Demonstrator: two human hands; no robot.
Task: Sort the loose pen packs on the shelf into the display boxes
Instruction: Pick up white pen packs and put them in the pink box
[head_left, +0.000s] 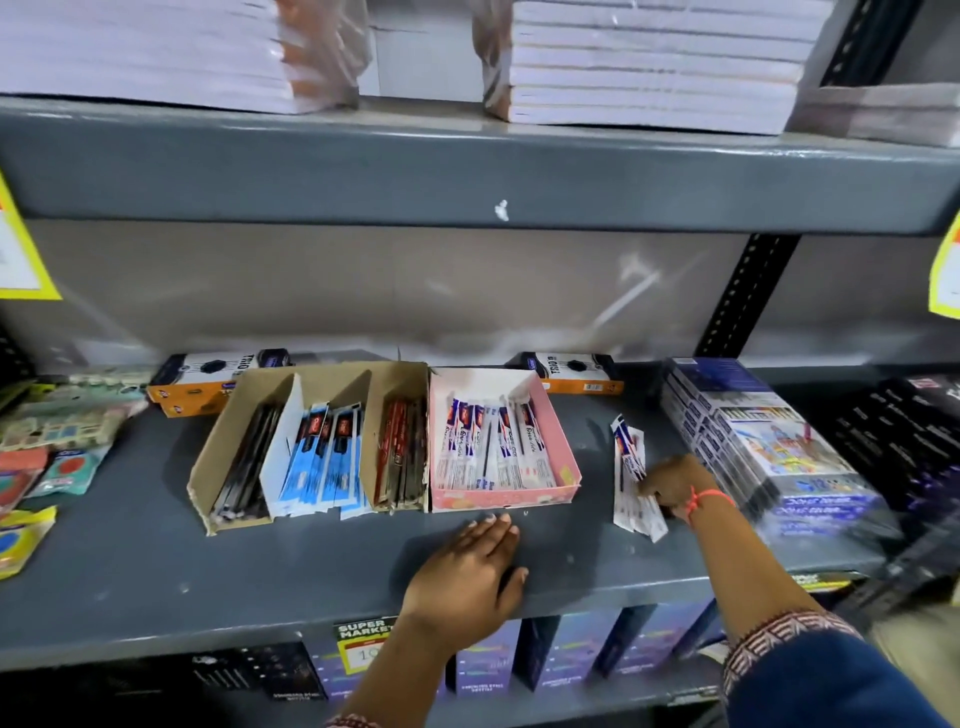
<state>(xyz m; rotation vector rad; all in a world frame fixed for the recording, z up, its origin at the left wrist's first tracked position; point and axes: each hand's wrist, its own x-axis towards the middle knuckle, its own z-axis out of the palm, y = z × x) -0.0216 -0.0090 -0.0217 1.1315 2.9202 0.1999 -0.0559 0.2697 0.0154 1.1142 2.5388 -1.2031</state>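
A few loose white pen packs (631, 467) lie on the grey shelf (130, 571), right of the boxes. My right hand (675, 486) is closed on their lower ends. A pink display box (558, 457) holds several matching white packs. Left of it stands a brown cardboard box (208, 467) with compartments of black pens, blue packs (327, 457) and red pens (400, 452). My left hand (475, 566) rests flat, palm down, on the shelf in front of the pink box, holding nothing.
Shrink-wrapped colour-pencil boxes (769, 447) are stacked just right of my right hand. Two black-and-orange boxes (571, 371) lie behind the display boxes. Eraser packs (62, 431) crowd the shelf's left end. Paper stacks (649, 62) fill the shelf above.
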